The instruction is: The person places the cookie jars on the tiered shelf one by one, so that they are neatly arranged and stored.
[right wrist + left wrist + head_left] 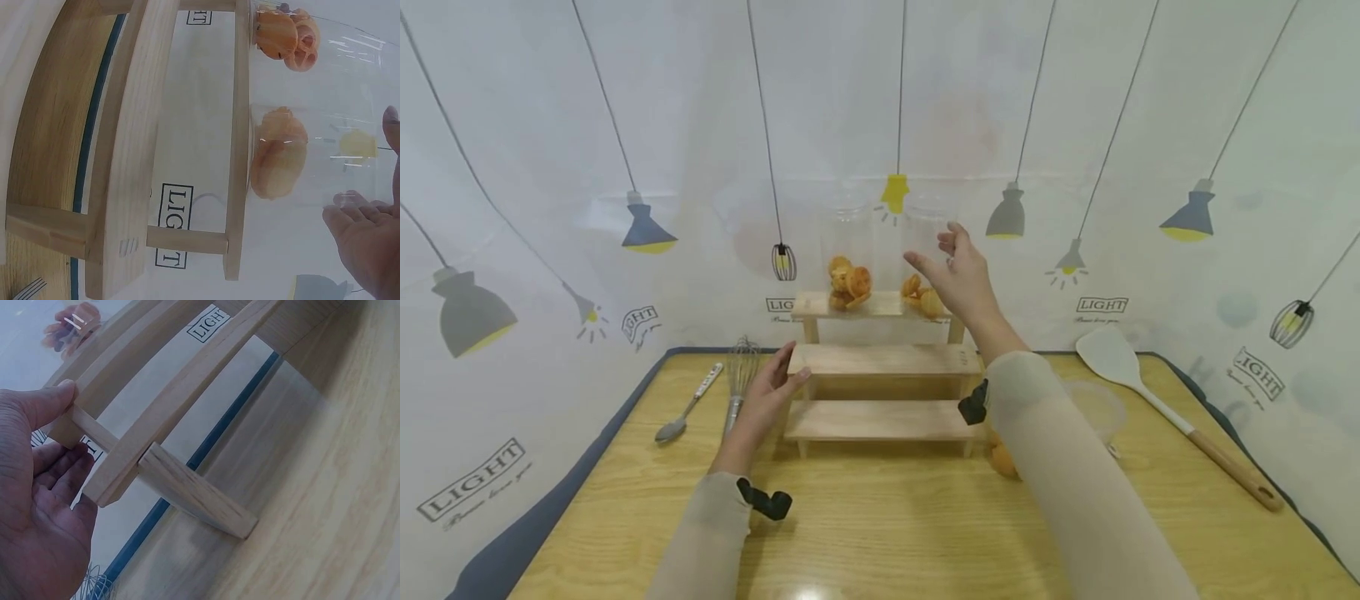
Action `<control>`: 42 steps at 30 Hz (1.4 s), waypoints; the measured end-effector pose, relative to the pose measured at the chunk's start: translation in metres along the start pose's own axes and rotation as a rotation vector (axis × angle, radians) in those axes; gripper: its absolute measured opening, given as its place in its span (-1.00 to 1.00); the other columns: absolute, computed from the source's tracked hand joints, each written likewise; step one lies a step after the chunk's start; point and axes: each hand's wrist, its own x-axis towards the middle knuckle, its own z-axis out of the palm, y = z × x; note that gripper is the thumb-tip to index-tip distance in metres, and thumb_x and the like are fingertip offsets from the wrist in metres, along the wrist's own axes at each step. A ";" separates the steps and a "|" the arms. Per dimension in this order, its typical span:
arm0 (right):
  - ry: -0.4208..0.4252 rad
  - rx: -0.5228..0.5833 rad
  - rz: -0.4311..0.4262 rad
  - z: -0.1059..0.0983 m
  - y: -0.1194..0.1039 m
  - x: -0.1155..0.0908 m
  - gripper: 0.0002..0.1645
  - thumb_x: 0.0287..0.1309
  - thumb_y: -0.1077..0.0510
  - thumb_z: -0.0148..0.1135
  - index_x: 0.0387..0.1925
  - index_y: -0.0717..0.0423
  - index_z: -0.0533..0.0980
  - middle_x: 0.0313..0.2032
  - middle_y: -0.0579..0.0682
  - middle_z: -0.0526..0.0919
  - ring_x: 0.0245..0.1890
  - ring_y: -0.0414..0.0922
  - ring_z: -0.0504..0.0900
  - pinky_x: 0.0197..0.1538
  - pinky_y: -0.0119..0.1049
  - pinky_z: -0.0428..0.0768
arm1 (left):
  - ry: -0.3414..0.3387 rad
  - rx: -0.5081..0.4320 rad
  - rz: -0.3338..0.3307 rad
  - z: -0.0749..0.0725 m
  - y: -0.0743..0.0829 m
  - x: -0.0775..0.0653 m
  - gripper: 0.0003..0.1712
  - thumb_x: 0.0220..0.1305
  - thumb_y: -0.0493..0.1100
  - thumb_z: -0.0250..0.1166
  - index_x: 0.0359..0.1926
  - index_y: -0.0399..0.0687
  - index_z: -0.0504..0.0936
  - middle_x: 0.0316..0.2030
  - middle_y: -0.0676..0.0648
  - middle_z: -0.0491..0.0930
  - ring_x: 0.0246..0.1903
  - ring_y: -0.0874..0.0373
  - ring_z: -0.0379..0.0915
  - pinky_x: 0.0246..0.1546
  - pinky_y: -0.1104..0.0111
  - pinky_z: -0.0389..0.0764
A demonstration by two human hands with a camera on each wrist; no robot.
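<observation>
A three-step wooden rack stands mid-table. On its top step are two clear jars, the left jar and the right jar, each with orange and tan pieces at the bottom. My left hand holds the left end of the middle step, thumb at the front edge and fingers behind it, as the left wrist view shows. Beside the right jar, my right hand is raised with thumb and fingers spread apart. In the right wrist view its fingers overlap the jar's upper part.
To the left lie a spoon and a whisk. A white spatula with a wooden handle lies at the right. Orange pieces and a clear round container are partly hidden by the right sleeve. A printed backdrop rises behind.
</observation>
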 end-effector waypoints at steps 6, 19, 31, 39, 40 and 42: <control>0.006 -0.021 0.004 0.002 0.002 0.003 0.28 0.11 -0.48 0.28 0.58 0.08 -0.04 0.45 0.05 0.30 0.42 -0.02 0.31 0.42 -0.04 0.35 | 0.001 -0.003 0.011 0.000 0.002 0.000 -0.14 0.49 -0.08 0.23 0.59 -0.13 -0.03 0.56 -0.18 -0.04 0.53 -0.05 -0.08 0.48 0.10 0.13; -0.026 -0.013 0.058 0.000 0.002 -0.003 0.21 0.22 -0.31 0.33 0.59 0.12 -0.09 0.48 0.09 0.25 0.45 0.04 0.26 0.43 0.01 0.32 | -0.007 0.006 0.002 0.001 -0.005 0.000 -0.11 0.48 -0.05 0.23 0.60 -0.16 -0.05 0.56 -0.17 -0.06 0.53 -0.04 -0.11 0.49 0.09 0.10; -0.056 0.000 0.125 -0.003 0.000 -0.011 0.22 0.19 -0.33 0.33 0.59 0.10 -0.09 0.52 0.15 0.14 0.46 0.15 0.21 0.44 0.07 0.30 | 0.006 0.034 -0.010 0.000 0.000 0.000 -0.11 0.48 -0.01 0.22 0.60 -0.13 -0.04 0.56 -0.17 -0.05 0.53 -0.05 -0.09 0.49 0.09 0.09; -0.059 -0.018 0.115 -0.016 0.004 -0.018 0.27 0.16 -0.38 0.32 0.60 0.08 -0.12 0.53 0.15 0.12 0.48 0.16 0.17 0.43 0.13 0.28 | 0.008 0.029 -0.004 0.000 0.000 -0.001 -0.12 0.49 -0.02 0.22 0.60 -0.15 -0.04 0.56 -0.19 -0.04 0.53 -0.05 -0.10 0.50 0.08 0.07; -0.060 -0.022 0.111 -0.018 0.004 -0.019 0.27 0.17 -0.38 0.32 0.60 0.07 -0.12 0.53 0.14 0.12 0.49 0.14 0.16 0.44 0.11 0.27 | 0.008 0.030 -0.003 0.000 0.000 -0.001 -0.12 0.49 -0.03 0.22 0.60 -0.15 -0.04 0.56 -0.19 -0.03 0.53 -0.05 -0.10 0.50 0.08 0.07; -0.063 -0.018 0.100 -0.023 0.005 -0.022 0.27 0.17 -0.37 0.32 0.60 0.07 -0.13 0.53 0.14 0.11 0.50 0.12 0.15 0.46 0.10 0.25 | 0.009 0.034 -0.001 0.000 0.000 -0.001 -0.12 0.49 -0.03 0.22 0.59 -0.16 -0.04 0.56 -0.20 -0.03 0.53 -0.06 -0.10 0.50 0.08 0.07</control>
